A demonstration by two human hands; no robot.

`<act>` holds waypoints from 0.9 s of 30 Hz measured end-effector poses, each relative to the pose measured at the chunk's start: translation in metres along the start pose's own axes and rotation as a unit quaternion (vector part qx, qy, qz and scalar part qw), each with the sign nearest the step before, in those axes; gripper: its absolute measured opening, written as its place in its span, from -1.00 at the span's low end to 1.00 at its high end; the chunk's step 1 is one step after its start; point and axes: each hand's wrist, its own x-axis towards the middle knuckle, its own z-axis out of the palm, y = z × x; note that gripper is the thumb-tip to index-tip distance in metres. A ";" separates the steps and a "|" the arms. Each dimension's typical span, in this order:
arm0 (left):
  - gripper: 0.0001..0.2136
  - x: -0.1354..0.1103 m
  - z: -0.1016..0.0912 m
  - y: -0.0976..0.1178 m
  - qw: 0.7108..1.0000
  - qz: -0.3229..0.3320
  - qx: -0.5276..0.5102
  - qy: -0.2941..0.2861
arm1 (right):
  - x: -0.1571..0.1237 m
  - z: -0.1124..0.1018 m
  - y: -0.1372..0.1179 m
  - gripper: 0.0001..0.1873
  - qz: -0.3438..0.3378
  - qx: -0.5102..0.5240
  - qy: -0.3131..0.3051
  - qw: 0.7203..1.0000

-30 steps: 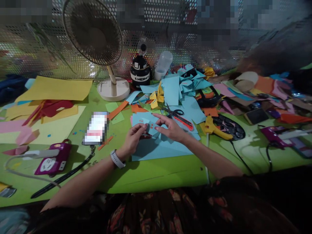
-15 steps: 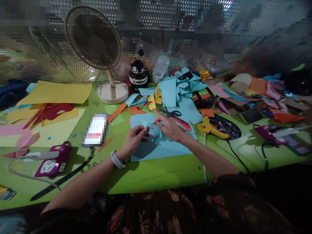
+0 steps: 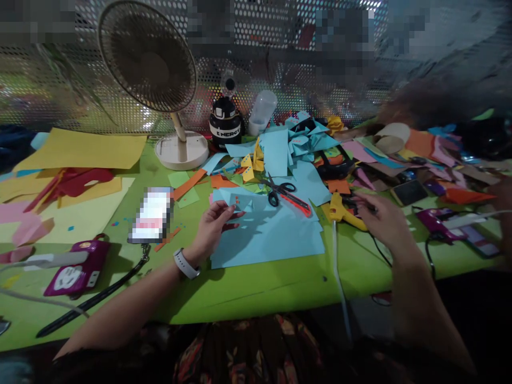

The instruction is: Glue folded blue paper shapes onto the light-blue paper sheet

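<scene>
The only clear lettering before you is "ENERGY", dark capitals on a white band around the rounded black bottle (image 3: 225, 129) at the back of the worktop (image 3: 248, 296). Pale printing on the glossy purple box (image 3: 78, 269) to your left is too small to read, and the screen of the phone (image 3: 151, 216) is pixelated. Your left hand (image 3: 216, 218), a white perforated strap (image 3: 186, 263) at its wrist, has thumb and fingers pinched together on a folded blue paper piece (image 3: 241, 201) bearing orange-red dots; this piece is at those fingertips, above a flat, matte blue sheet (image 3: 272, 248). Your right hand (image 3: 374, 210) is well apart from it, fingers bent, just beside the yellow plastic glue gun (image 3: 344, 215); whether those fingers are clamped on anything, you cannot tell from this view. Black-handled scissors (image 3: 279, 190) lie beyond the left fingertips, just beside a slim orange-red cutter (image 3: 298, 203). Behind are creased blue paper scraps (image 3: 276, 154), a ribbed round fan (image 3: 154, 69) on a pale disc base, and a perforated metal panel (image 3: 256, 64).
</scene>
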 end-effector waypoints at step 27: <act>-0.63 0.008 -0.007 -0.002 0.997 0.065 -0.025 0.027 | -0.032 0.018 0.000 -0.69 0.052 0.085 0.063 0.993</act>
